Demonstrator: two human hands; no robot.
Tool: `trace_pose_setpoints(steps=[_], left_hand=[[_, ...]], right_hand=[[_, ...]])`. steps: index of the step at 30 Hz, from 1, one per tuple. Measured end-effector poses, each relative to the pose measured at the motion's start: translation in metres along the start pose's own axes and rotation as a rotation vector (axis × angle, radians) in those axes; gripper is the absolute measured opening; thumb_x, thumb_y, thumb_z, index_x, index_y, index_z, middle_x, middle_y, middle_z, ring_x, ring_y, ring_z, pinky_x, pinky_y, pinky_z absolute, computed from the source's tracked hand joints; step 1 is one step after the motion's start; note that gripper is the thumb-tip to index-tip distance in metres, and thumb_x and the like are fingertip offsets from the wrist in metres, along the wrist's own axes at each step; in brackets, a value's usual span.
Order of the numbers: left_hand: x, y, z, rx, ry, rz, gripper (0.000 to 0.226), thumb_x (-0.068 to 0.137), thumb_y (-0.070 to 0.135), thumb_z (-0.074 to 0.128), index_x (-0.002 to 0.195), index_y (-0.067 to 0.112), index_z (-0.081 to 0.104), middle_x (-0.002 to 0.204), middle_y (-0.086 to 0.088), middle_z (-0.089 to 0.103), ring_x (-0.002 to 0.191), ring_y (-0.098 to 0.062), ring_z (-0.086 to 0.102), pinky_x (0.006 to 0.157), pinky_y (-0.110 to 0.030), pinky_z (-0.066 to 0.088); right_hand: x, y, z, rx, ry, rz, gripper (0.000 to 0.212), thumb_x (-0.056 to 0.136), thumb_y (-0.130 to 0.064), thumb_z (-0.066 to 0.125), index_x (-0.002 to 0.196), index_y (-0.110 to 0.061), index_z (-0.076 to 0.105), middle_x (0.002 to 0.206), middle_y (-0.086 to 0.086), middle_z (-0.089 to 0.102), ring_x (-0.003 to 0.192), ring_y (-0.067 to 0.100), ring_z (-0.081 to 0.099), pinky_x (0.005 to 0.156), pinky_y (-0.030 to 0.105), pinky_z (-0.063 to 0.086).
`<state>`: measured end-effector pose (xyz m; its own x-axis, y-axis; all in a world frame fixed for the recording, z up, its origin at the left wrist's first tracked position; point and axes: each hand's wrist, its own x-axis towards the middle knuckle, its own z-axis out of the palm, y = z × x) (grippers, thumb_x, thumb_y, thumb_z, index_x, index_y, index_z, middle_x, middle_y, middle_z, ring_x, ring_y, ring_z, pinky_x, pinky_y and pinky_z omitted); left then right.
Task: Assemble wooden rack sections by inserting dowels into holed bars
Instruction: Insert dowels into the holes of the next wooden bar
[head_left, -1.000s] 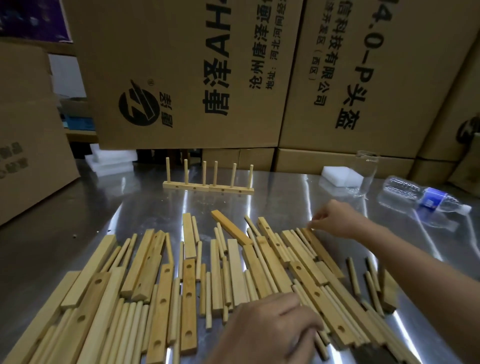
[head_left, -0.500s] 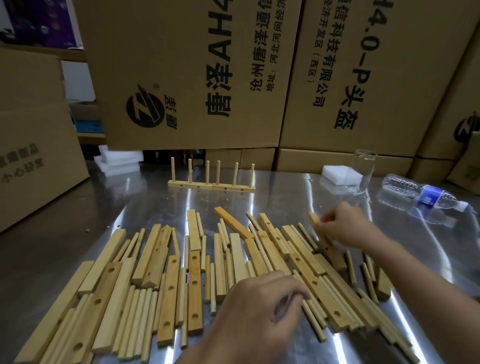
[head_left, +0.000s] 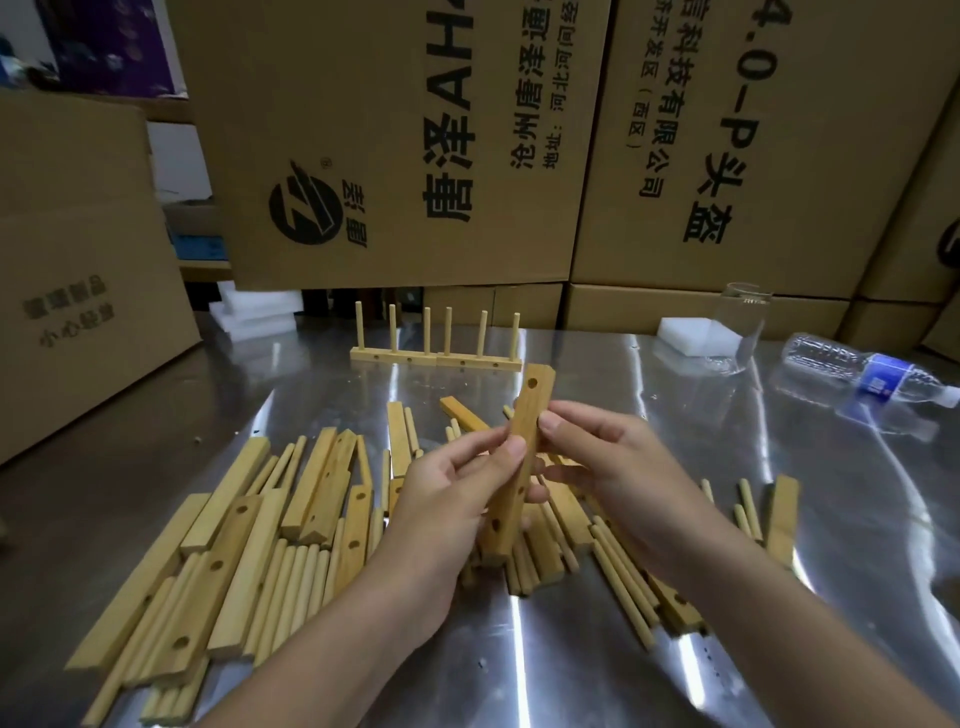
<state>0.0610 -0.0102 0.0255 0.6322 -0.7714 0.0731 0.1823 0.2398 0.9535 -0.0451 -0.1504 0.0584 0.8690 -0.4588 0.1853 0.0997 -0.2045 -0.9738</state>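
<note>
1. The left hand (head_left: 457, 488) pinches the holed bar (head_left: 525, 415) at mid-length, thumb on its near face.
2. The right hand (head_left: 613, 462) grips the bar from its right side.
3. The bar stands nearly upright, and below it a pile of loose bars and dowels (head_left: 270, 545) lies on the counter (head_left: 779, 571).
4. Beyond the bar stands a finished rack section (head_left: 436, 359) with six dowels.

Table (head_left: 831, 519): bare metal, glossy, with mirror-like streaks of reflected light.
Held bar (head_left: 531, 405): light unpainted wood, smooth and matt, with faint grain.
Loose bars (head_left: 244, 551), lower left: the same pale wood, matt.
Dowels (head_left: 298, 582): round pale wood, smooth, matt.
Rack section (head_left: 436, 359), centre: bare matt wood.
Boxes (head_left: 395, 156), top: brown cardboard, matt, with black print.
Foam block (head_left: 696, 338), right: white, matt, soft-looking.
Glass (head_left: 743, 327): clear, shiny.
Bottle (head_left: 852, 369), right edge: clear ribbed plastic with a glossy blue label.
</note>
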Motion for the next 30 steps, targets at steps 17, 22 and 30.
trace_pose_setpoints(steps=[17, 22, 30], left_hand=[[0.008, 0.002, -0.007, -0.208, 0.112, -0.043, 0.036, 0.113, 0.029, 0.049, 0.109, 0.015, 0.083, 0.096, -0.008, 0.072, 0.081, -0.016, 0.067, 0.067, -0.032, 0.054], [0.008, 0.004, -0.008, -0.232, 0.111, -0.042, 0.032, 0.112, 0.027, 0.05, 0.124, 0.012, 0.076, 0.11, -0.012, 0.077, 0.087, -0.017, 0.071, 0.066, -0.03, 0.057], [0.006, 0.01, -0.008, -0.2, 0.059, -0.006, 0.027, 0.111, 0.021, 0.051, 0.132, 0.024, 0.068, 0.095, -0.01, 0.076, 0.077, -0.02, 0.072, 0.062, -0.031, 0.058]], right_hand=[[0.064, 0.087, -0.127, -0.985, 0.397, 0.367, 0.021, 0.089, -0.047, 0.08, 0.082, -0.028, 0.076, 0.081, -0.005, 0.075, 0.078, 0.014, 0.073, 0.075, 0.043, 0.065], [0.07, 0.074, -0.108, -1.295, 0.391, 0.348, 0.019, 0.09, -0.045, 0.075, 0.088, -0.027, 0.069, 0.079, -0.006, 0.07, 0.074, 0.016, 0.069, 0.069, 0.041, 0.063], [0.017, 0.012, -0.032, -0.587, 0.289, -0.22, 0.007, 0.102, -0.031, 0.058, 0.094, -0.033, 0.057, 0.07, -0.007, 0.067, 0.055, 0.004, 0.056, 0.047, 0.019, 0.046]])
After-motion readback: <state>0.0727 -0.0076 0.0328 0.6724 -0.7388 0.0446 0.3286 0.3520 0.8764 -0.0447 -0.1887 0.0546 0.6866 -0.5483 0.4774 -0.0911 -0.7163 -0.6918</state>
